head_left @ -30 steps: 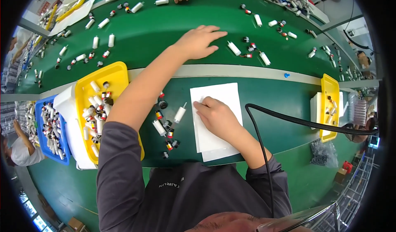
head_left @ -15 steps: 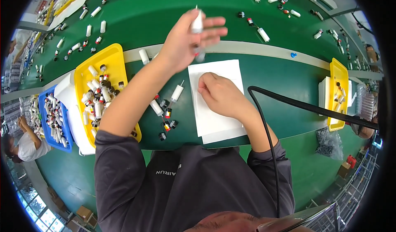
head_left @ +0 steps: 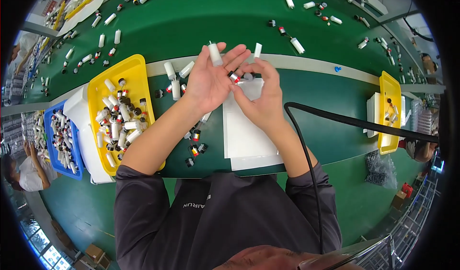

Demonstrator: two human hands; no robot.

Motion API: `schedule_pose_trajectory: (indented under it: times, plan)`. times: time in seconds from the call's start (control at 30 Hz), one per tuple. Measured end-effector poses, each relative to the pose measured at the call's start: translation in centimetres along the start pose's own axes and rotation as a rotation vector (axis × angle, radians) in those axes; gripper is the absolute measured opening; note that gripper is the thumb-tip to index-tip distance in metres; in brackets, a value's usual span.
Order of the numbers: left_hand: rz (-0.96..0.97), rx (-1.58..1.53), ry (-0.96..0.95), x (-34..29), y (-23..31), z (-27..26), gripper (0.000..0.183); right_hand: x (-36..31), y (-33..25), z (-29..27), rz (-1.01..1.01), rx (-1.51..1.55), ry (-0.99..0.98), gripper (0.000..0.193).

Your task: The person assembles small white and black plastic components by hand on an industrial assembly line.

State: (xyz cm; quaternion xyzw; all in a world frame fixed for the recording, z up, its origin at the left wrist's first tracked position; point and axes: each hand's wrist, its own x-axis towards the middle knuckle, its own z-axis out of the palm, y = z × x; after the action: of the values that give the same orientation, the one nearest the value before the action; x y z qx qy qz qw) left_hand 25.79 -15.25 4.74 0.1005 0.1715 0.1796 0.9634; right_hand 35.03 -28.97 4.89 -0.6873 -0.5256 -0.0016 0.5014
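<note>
My left hand [head_left: 209,85] is turned palm up over the table's far edge, fingers spread. A white plastic cylinder [head_left: 215,54] lies across it, held by the thumb side. A small part banded red, black and white [head_left: 234,76] rests at its fingers, beside a grey round cap [head_left: 248,74]. My right hand [head_left: 261,95] meets it from the right, thumb and fingers near the banded part. A small white strip [head_left: 258,50] sticks up at its index fingertip. White sheets [head_left: 251,135] lie under the hands. Several similar cylinders and banded parts [head_left: 194,150] lie left of the sheets.
A yellow tray [head_left: 146,85] full of cylinder parts stands at left, with a blue tray [head_left: 79,147] beyond it. Another yellow tray [head_left: 383,121] is at right. A black cable [head_left: 345,118] crosses the right side. More parts lie on the green surface [head_left: 191,25] ahead.
My left hand has come down, turning palm up with the cylinder. My right hand has lifted off the sheets to meet it, and a white strip now shows at its fingertip.
</note>
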Motion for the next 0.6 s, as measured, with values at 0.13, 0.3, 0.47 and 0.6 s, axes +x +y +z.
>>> schedule_pose_trajectory:
  times: [0.13, 0.3, 0.47, 0.6]
  plan:
    - [0.016, 0.049, -0.06, 0.5, -0.7, -0.2, 0.047, -0.7, 1.7, 0.0, 0.073, -0.02, -0.041, 0.071]
    - [0.132, 0.821, -0.239, 0.6, -1.7, -0.8, 0.051, -0.7, 1.7, -0.3, 0.169, 0.286, 0.129, 0.065]
    - [0.116, 0.913, -0.199, 0.6, -2.4, -1.0, 0.038, -0.9, 1.8, -0.7, 0.205, 0.266, 0.13, 0.065]
    - [0.132, 0.802, -0.163, 0.9, -2.4, -0.9, 0.034, -1.1, 2.0, -1.4, 0.24, 0.219, 0.121, 0.061]
